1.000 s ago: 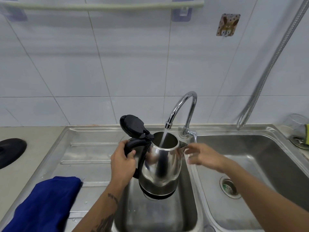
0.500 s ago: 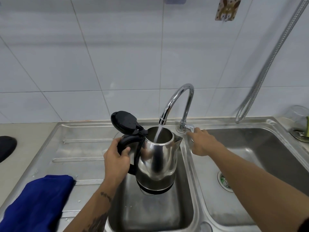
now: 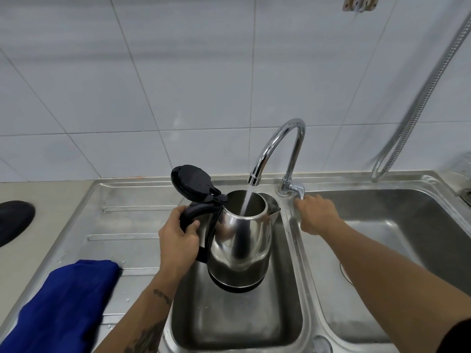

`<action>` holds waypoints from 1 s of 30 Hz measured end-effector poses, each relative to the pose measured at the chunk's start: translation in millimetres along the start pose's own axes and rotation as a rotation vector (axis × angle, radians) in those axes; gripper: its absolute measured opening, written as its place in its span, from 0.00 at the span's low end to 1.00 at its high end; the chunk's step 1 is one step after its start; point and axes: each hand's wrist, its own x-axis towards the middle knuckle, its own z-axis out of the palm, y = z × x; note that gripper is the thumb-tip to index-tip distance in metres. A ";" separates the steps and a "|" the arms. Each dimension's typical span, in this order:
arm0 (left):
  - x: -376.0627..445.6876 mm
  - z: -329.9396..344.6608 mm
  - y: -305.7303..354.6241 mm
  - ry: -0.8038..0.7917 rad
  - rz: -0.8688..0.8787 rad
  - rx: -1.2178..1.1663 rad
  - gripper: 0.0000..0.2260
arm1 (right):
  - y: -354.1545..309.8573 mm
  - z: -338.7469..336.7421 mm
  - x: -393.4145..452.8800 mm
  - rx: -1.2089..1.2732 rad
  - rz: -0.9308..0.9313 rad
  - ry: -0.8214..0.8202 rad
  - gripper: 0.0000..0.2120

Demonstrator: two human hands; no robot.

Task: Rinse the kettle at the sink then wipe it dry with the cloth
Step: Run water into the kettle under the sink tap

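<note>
A shiny steel kettle (image 3: 242,240) with a black handle and its black lid (image 3: 192,184) flipped open hangs over the small left sink basin (image 3: 229,322). My left hand (image 3: 178,238) grips the kettle's handle. Water runs from the curved chrome tap (image 3: 277,146) straight into the kettle's mouth. My right hand (image 3: 314,215) rests at the tap's lever (image 3: 298,191), fingers curled on it. A blue cloth (image 3: 63,307) lies on the drainboard at the lower left.
The ribbed steel drainboard (image 3: 127,225) stretches left of the basin, with a black round base (image 3: 14,221) on the counter beyond it. A larger right basin (image 3: 407,225) lies under my right arm. A metal hose (image 3: 413,108) hangs down the tiled wall at right.
My right hand moved from beside the kettle's spout up to the tap lever and stays there. The kettle stays under the running water, and the view has tilted down slightly.
</note>
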 end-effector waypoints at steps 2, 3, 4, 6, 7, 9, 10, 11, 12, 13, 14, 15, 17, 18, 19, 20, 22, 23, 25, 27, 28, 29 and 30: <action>-0.7 0.1 0.1 -0.003 -0.005 -0.002 0.13 | 2.4 2.0 0.7 0.023 -0.005 -0.001 0.24; -0.9 0.3 0.1 -0.004 -0.008 -0.003 0.13 | 3.9 3.1 1.2 0.027 -0.010 0.008 0.24; -1.2 0.6 0.5 -0.002 -0.009 -0.002 0.13 | 5.5 4.5 2.0 0.024 -0.016 0.024 0.24; -1.9 1.5 1.5 0.001 -0.010 0.003 0.13 | 8.3 7.2 3.3 0.019 -0.034 0.082 0.24; -2.6 2.1 2.3 0.001 -0.012 0.008 0.13 | 9.3 8.7 3.7 0.022 -0.046 0.118 0.23; -4.5 3.3 4.2 -0.001 -0.013 0.020 0.12 | 11.3 12.2 3.6 0.036 -0.076 0.205 0.22; -5.9 3.5 5.5 0.001 -0.012 0.027 0.12 | 12.7 14.7 3.3 0.053 -0.090 0.249 0.22; -6.8 3.4 6.5 0.004 -0.010 0.034 0.12 | 14.7 16.9 3.0 0.082 -0.100 0.293 0.23; -7.5 3.4 7.3 0.009 -0.009 0.039 0.12 | 17.4 18.8 2.9 0.119 -0.106 0.331 0.23; -8.3 3.3 8.1 0.014 -0.011 0.043 0.12 | 20.7 19.4 2.7 0.166 -0.107 0.369 0.22; -9.4 3.3 9.2 0.020 -0.013 0.047 0.12 | 24.5 19.9 3.5 0.224 -0.101 0.398 0.21; -10.4 3.3 9.9 0.026 -0.015 0.053 0.12 | 27.8 18.7 4.9 0.299 -0.086 0.422 0.20; -13.2 3.8 13.2 0.045 -0.021 0.064 0.12 | 33.5 13.6 11.3 0.484 -0.017 0.446 0.19; -15.3 3.8 14.9 0.054 -0.024 0.069 0.12 | 36.1 9.8 16.0 0.581 0.031 0.453 0.18; -17.7 4.1 16.4 0.061 -0.029 0.067 0.12 | 38.4 5.6 21.4 0.670 0.074 0.461 0.17; -20.3 4.1 17.7 0.067 -0.033 0.059 0.12 | 40.6 1.6 27.0 0.744 0.107 0.466 0.15; -25.5 3.2 20.3 0.082 -0.044 0.048 0.12 | 44.1 -4.5 37.4 0.855 0.164 0.459 0.12; -27.9 2.2 20.9 0.095 -0.045 0.051 0.12 | 45.2 -7.6 41.3 0.896 0.196 0.455 0.11; -32.5 -1.2 22.0 0.124 -0.046 0.069 0.13 | 47.4 -13.5 46.6 0.968 0.263 0.438 0.12; -38.0 -5.5 23.6 0.154 -0.054 0.071 0.13 | 50.7 -19.1 50.4 1.009 0.303 0.395 0.14; -41.2 -8.3 23.9 0.166 -0.051 0.064 0.13 | 52.2 -22.5 51.3 1.009 0.315 0.370 0.15; -44.6 -11.3 25.0 0.178 -0.047 0.059 0.13 | 52.9 -26.5 51.5 1.004 0.323 0.353 0.15; -48.0 -14.9 26.2 0.188 -0.045 0.054 0.12 | 52.6 -30.2 50.2 1.009 0.334 0.341 0.15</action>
